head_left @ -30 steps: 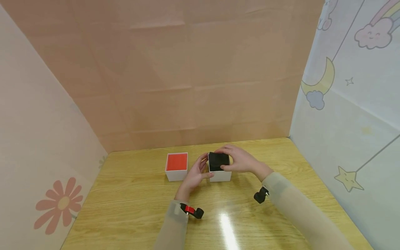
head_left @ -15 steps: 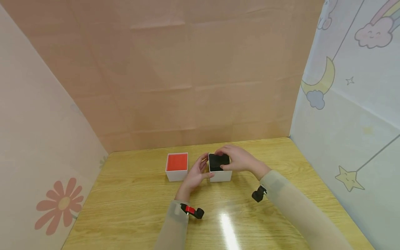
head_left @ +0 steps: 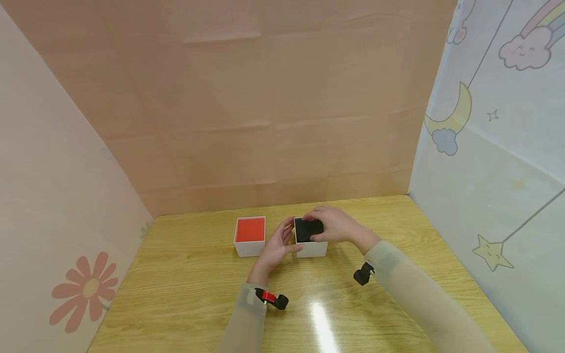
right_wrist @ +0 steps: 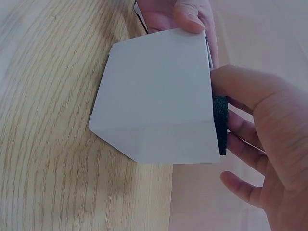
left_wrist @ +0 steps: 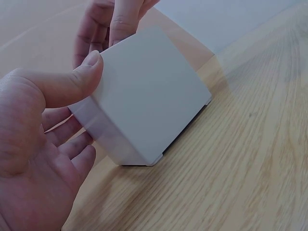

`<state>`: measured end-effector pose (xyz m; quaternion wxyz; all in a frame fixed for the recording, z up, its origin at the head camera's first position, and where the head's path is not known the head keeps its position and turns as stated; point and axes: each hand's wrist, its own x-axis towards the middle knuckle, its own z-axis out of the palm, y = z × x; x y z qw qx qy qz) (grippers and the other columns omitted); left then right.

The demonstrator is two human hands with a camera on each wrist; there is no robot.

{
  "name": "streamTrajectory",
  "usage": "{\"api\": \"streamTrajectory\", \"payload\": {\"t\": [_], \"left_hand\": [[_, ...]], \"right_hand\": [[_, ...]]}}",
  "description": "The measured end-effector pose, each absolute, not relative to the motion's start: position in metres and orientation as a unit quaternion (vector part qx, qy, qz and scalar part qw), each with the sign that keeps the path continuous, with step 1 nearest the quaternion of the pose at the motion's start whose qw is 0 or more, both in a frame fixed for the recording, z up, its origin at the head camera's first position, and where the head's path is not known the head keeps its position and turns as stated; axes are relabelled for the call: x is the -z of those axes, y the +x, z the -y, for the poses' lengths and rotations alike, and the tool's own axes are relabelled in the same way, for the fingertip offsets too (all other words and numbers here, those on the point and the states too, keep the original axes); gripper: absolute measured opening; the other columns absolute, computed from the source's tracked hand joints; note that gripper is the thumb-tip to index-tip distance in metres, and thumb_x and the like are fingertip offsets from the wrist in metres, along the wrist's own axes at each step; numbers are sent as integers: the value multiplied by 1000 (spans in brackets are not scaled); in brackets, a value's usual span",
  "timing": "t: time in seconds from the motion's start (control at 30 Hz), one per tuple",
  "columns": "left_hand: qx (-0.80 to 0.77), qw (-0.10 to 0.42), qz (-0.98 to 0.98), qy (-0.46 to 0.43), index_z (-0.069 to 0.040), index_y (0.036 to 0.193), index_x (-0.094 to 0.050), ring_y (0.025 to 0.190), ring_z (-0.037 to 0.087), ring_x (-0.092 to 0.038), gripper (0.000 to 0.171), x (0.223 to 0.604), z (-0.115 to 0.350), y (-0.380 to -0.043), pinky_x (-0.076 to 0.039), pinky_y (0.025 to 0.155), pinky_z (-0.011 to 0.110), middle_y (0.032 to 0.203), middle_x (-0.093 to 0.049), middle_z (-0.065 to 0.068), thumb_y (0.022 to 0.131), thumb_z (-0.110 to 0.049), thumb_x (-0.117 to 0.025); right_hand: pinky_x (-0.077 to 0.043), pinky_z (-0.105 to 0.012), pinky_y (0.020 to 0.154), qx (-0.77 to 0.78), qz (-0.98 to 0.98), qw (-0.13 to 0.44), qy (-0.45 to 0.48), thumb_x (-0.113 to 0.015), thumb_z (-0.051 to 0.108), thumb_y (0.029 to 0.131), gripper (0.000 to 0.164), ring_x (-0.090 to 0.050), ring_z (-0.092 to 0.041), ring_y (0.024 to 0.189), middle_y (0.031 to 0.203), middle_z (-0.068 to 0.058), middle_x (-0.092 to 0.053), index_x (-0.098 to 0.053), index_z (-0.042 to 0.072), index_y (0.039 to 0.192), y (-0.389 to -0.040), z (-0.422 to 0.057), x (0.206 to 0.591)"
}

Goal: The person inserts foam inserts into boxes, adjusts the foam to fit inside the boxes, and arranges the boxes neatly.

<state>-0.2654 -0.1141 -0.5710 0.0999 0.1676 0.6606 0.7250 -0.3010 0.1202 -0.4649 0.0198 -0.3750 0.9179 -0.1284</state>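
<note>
A white square box (head_left: 311,249) stands on the table, its top filled by a black foam pad (head_left: 306,229). My left hand (head_left: 275,248) grips the box at its left, thumb on the front wall and fingers along the side. From the right, my right hand (head_left: 337,225) holds the pad between thumb and fingers. In the right wrist view, an edge of the black pad (right_wrist: 220,126) sticks out past the box rim beside my right fingers. The left wrist view shows the plain front wall of the white box (left_wrist: 149,91), with the pad hidden.
To the left stands a second white box (head_left: 249,249) with a red pad (head_left: 250,229) inside. A wooden table (head_left: 185,294) lies under everything. An orange-brown sheet (head_left: 265,122) rises at the back, and printed white sheets (head_left: 494,186) flank both sides.
The black pad's raised back-left corner has gone down, and the pad now lies more level in the box. My right hand has shifted slightly left; my left hand stays in place.
</note>
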Motion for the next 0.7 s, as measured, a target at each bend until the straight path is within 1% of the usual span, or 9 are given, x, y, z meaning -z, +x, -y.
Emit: {"api": "streamTrajectory", "payload": {"t": [0.2, 0.27, 0.4, 0.57, 0.7], "left_hand": [[-722, 101, -664, 165, -12, 169, -29, 161, 30, -26, 92, 570, 114, -264, -25, 127, 44, 175, -27, 10, 94, 0, -80], [-723, 100, -663, 166, -11, 169, -28, 161, 31, -25, 93, 570, 114, -264, -24, 128, 45, 175, -26, 12, 94, -1, -80], [-723, 100, -663, 167, -10, 169, -27, 161, 33, -25, 93, 571, 114, -264, -24, 128, 47, 175, -25, 13, 94, -1, -81], [-720, 101, -666, 166, -12, 169, -28, 161, 32, -24, 92, 571, 114, -264, -25, 128, 47, 175, -26, 12, 94, -2, -81], [-720, 99, -667, 165, -13, 169, -29, 161, 31, -25, 92, 571, 113, -265, -26, 127, 46, 175, -27, 11, 94, -2, -81]], "right_hand": [[-55, -49, 99, 130, -920, 33, -368, -88, 36, 89, 61, -63, -26, 119, 137, -6, -66, -68, 17, 144, -301, -121, 466], [-55, -49, 99, 132, -922, 39, -362, -88, 36, 90, 62, -62, -26, 118, 137, -6, -64, -68, 17, 145, -301, -121, 466], [-53, -48, 99, 143, -925, 47, -350, -90, 38, 89, 63, -58, -25, 117, 133, -5, -61, -70, 17, 145, -301, -122, 467], [-51, -47, 98, 154, -925, 46, -345, -91, 39, 87, 61, -54, -24, 114, 125, -3, -59, -73, 14, 140, -301, -124, 468], [-51, -47, 98, 160, -924, 46, -344, -89, 41, 89, 60, -53, -25, 115, 126, -3, -58, -73, 14, 141, -302, -126, 469]]}}
